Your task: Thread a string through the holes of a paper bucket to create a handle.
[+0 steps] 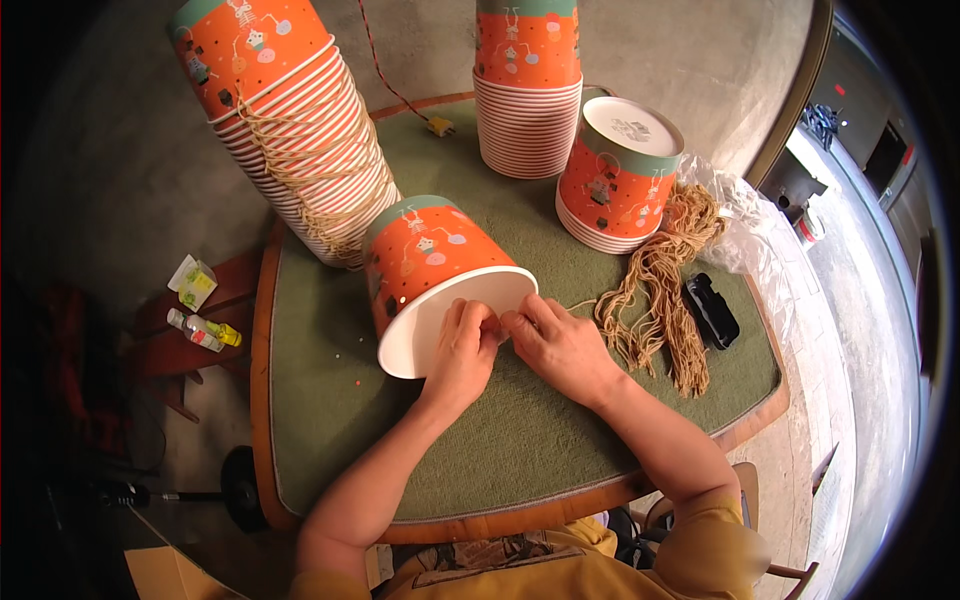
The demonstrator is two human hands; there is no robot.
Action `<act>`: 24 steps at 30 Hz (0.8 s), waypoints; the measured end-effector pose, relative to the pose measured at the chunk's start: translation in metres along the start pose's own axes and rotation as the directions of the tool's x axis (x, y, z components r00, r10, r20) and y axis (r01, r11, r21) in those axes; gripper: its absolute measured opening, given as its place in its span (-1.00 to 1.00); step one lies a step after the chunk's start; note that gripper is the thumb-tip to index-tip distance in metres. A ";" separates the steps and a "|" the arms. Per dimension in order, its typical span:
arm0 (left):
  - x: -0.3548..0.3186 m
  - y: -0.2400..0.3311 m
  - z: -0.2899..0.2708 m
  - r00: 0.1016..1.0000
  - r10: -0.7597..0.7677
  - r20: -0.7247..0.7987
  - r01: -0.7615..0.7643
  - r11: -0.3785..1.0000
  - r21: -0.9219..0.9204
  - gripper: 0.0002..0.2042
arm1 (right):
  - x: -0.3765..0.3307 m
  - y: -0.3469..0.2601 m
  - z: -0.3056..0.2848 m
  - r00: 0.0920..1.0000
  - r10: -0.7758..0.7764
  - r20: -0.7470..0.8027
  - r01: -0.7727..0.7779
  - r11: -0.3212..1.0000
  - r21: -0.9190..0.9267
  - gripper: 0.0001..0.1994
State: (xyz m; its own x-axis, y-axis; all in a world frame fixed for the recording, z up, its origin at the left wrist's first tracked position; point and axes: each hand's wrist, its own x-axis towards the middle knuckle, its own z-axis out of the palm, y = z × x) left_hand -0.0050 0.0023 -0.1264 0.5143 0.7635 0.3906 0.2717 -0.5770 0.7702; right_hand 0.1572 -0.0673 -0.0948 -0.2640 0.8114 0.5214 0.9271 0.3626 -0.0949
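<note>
"When you looked at the left hand (465, 345) and the right hand (560, 350), where was the orange bucket (440, 245)?"

"It lay tipped on its side near the middle of the green mat (560, 450), its white mouth (420, 338) turned toward the near side. Both hands were at the right part of that mouth, almost touching each other."

"Were they open?"

"No, their fingers were curled in, with the tips close together. What they pinched, if anything, was too small for me to tell."

"And around them?"

"Far left, a tall stack of buckets (300, 130) leaned over, wound with tan cord. A second stack (528, 110) stood upright at the far side, and right of it was a shorter, upturned stack (615, 185). On the right, near that one, lay a loose cord bundle (655, 300), with a black tray (712, 312) just to its right and clear plastic (745, 225) farther off."

"Anything left of the table?"

"A bottle (193, 327), on a reddish wooden seat (165, 345)."
</note>
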 end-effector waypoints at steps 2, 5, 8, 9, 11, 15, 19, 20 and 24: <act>0.000 -0.001 0.000 1.000 0.000 -0.001 0.000 1.000 -0.013 -0.78 | 0.000 -0.001 0.001 1.000 0.002 0.002 -0.002 1.000 -0.002 -0.68; 0.000 -0.004 0.001 1.000 0.019 -0.013 -0.019 0.999 -0.037 -0.78 | 0.000 -0.002 0.001 1.000 0.002 -0.006 -0.002 1.000 -0.010 -0.69; 0.000 -0.004 0.000 1.000 0.012 -0.002 -0.013 0.999 -0.052 -0.77 | 0.001 -0.003 0.002 1.000 0.013 -0.008 -0.013 1.000 0.010 -0.68; 0.001 -0.003 0.000 1.000 0.013 -0.002 -0.013 0.998 -0.054 -0.77 | 0.001 -0.003 0.001 1.000 0.028 -0.008 -0.027 0.999 0.034 -0.70; 0.001 -0.001 0.000 1.000 0.004 0.010 -0.003 0.998 -0.064 -0.77 | 0.001 -0.002 0.000 0.999 0.042 -0.008 -0.042 0.998 0.056 -0.73; 0.001 -0.001 -0.002 1.000 -0.014 0.017 0.016 0.996 -0.092 -0.78 | 0.002 -0.001 0.003 0.997 0.076 0.001 -0.076 0.988 0.133 -0.82; 0.000 0.002 -0.003 0.998 -0.044 0.054 0.048 0.995 -0.086 -0.81 | 0.002 -0.002 0.005 0.995 0.098 -0.013 -0.094 0.983 0.155 -0.83; 0.000 0.002 -0.004 0.997 -0.051 0.060 0.056 0.995 -0.088 -0.81 | 0.002 -0.002 0.006 0.995 0.097 -0.014 -0.094 0.983 0.154 -0.83; 0.001 0.009 -0.006 0.989 -0.099 0.110 0.109 0.990 -0.090 -0.83 | 0.000 0.000 0.008 0.993 0.119 -0.005 -0.117 0.980 0.164 -0.84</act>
State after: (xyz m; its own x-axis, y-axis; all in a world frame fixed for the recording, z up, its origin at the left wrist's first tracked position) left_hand -0.0069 -0.0008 -0.1161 0.5708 0.7807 0.2545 0.2518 -0.4614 0.8507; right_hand 0.1554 -0.0634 -0.1014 -0.1503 0.8466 0.5105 0.8955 0.3354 -0.2926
